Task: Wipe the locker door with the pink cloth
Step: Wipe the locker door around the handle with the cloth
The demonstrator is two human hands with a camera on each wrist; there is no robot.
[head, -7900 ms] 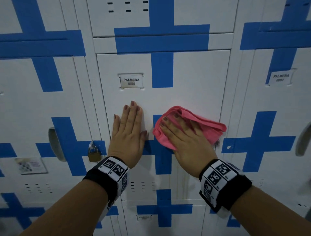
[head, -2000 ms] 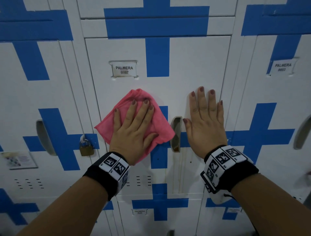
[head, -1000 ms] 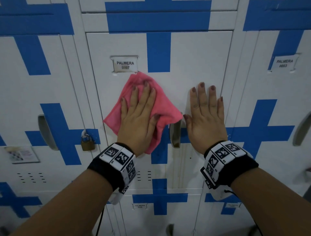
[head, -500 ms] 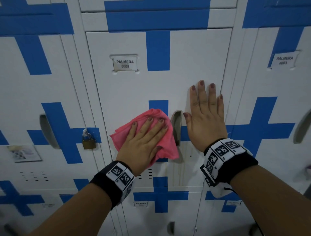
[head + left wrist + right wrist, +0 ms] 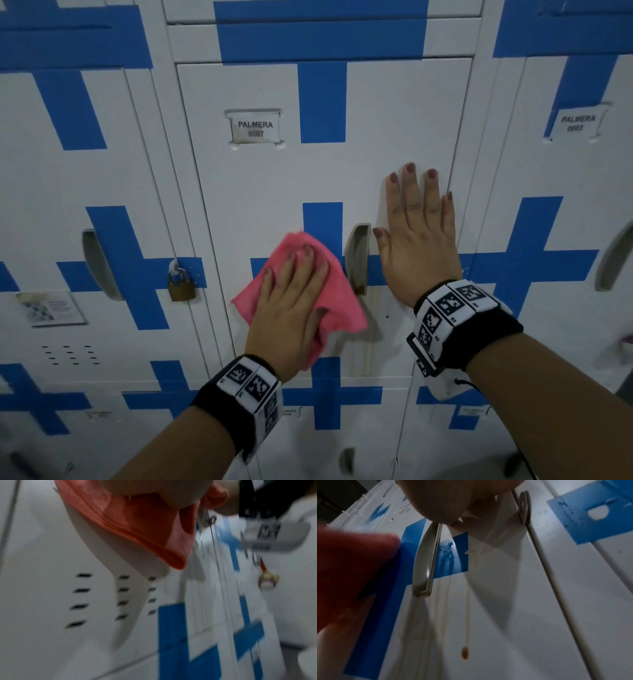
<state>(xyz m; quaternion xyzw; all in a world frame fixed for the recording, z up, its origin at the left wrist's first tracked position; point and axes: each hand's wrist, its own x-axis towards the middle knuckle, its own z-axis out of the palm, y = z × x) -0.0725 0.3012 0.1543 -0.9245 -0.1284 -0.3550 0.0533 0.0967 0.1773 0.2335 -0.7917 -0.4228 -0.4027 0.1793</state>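
The white locker door (image 5: 260, 185) with blue cross stripes is labelled PALMERA 0007. My left hand (image 5: 294, 274) lies flat on the pink cloth (image 5: 339, 308) and presses it against the door, just left of the recessed handle (image 5: 358, 258). In the left wrist view the pink cloth (image 5: 137, 531) hangs bunched below my palm. My right hand (image 5: 414, 212) rests flat on the door right of the handle with straight fingers and holds nothing. The right wrist view shows the handle (image 5: 426, 563), the cloth (image 5: 351, 568) at left, and a brown drip stain (image 5: 464, 653) below.
A brass padlock (image 5: 181, 286) hangs on the locker to the left. A paper sticker (image 5: 51, 308) and vent slots (image 5: 70, 354) are on that left door. Another labelled locker (image 5: 579, 123) stands to the right. More lockers sit below.
My left hand has swept the pink cloth down from just under the label to beside the handle, then slightly lower. Earlier the right hand held the cloth. The right hand stays put.
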